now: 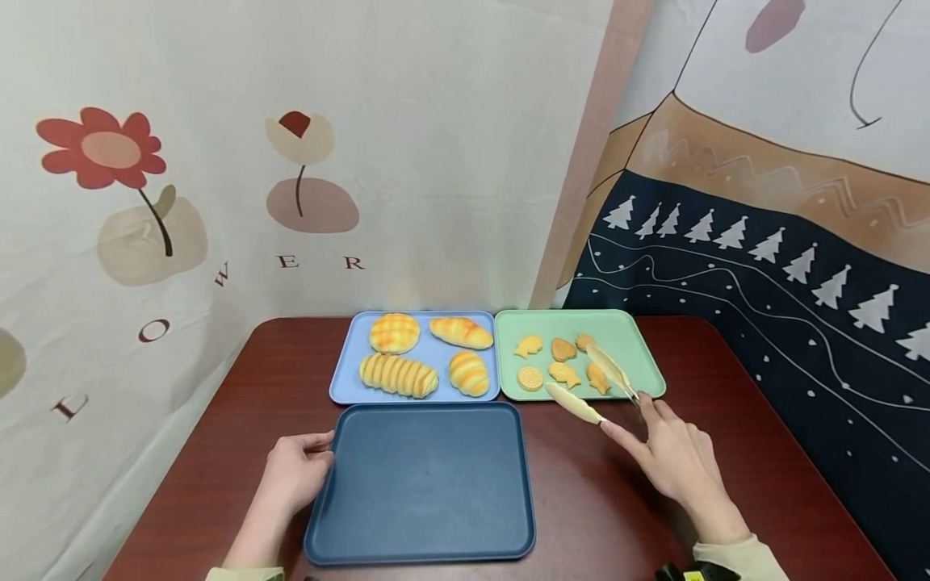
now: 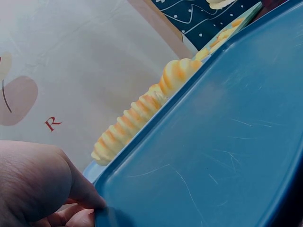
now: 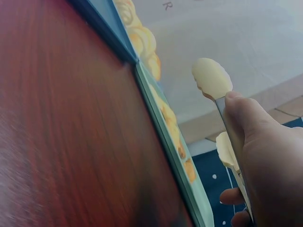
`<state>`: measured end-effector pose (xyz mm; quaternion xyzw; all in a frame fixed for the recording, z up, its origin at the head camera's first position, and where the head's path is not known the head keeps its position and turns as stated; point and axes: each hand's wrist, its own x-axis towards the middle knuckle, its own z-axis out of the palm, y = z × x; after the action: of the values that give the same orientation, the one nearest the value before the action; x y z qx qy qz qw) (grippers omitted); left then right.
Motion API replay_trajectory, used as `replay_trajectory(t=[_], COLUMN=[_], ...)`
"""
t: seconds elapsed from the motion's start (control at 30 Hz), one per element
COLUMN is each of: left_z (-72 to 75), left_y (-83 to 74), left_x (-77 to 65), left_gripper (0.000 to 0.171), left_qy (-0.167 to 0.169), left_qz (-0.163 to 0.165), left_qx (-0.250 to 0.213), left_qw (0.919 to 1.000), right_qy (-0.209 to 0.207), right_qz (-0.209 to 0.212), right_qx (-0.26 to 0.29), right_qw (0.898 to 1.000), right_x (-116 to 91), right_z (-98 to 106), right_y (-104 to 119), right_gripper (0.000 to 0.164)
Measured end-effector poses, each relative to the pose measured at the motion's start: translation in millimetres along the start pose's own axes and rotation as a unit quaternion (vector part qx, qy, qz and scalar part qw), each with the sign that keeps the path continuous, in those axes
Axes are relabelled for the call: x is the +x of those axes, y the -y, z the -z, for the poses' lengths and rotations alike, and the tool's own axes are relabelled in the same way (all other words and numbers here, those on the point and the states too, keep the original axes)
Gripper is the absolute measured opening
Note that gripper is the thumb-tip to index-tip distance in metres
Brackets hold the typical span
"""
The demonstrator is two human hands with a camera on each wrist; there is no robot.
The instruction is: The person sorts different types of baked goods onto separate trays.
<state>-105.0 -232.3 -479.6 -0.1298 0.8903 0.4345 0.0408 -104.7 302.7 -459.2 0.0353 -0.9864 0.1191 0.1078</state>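
Note:
My left hand (image 1: 296, 470) pinches the left rim of a dark blue tray (image 1: 425, 484), thumb on top in the left wrist view. In my right hand (image 1: 679, 456) is a pair of tongs (image 1: 577, 403) with cream-coloured tips and metal arms. The tips stand apart with nothing between them, over the front right part of a green tray (image 1: 647, 367). On that tray lie several small biscuits: a round one (image 1: 530, 378), a heart (image 1: 563, 349), fish-like shapes (image 1: 563, 374) and others. One tong tip overlaps a biscuit (image 1: 597, 378) at the right.
Left of the green tray, a light blue tray (image 1: 341, 379) holds a round bun (image 1: 395, 333), a long ridged loaf (image 1: 399, 375) and two smaller breads (image 1: 468, 373). The brown table (image 1: 218, 484) meets printed cloth hangings (image 1: 450, 161) at the back and right.

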Motion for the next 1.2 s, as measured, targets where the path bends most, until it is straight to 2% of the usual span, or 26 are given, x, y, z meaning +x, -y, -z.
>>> replay_trajectory(t=[0.37,0.57,0.87,1.2], left_z=[-0.8,-0.3,-0.1,0.0], left_y=[-1.6,-3.7,-2.8,0.4], left_x=[0.7,-0.1,-0.7,0.2], left_gripper=[0.042,0.042,0.041,0.042], left_qy=[0.001,-0.003,-0.006,-0.004], left_qz=[-0.004,-0.007,-0.009,-0.006], left_qx=[-0.005,-0.001,-0.002,-0.002], left_qw=[1.0,1.0,0.9999,1.0], right_qy=[0.007,0.015,0.038,0.051], right_qz=[-0.001,-0.007,-0.016,-0.005], right_qx=[-0.005,-0.006,-0.015,-0.029], right_qw=[1.0,1.0,0.999,0.998], right_x=[-24,-35,-46,-55], right_z=[-3,-4,-8,-13], right_y=[10,14,16,18], right_gripper=[0.091,0.096,0.1,0.103])
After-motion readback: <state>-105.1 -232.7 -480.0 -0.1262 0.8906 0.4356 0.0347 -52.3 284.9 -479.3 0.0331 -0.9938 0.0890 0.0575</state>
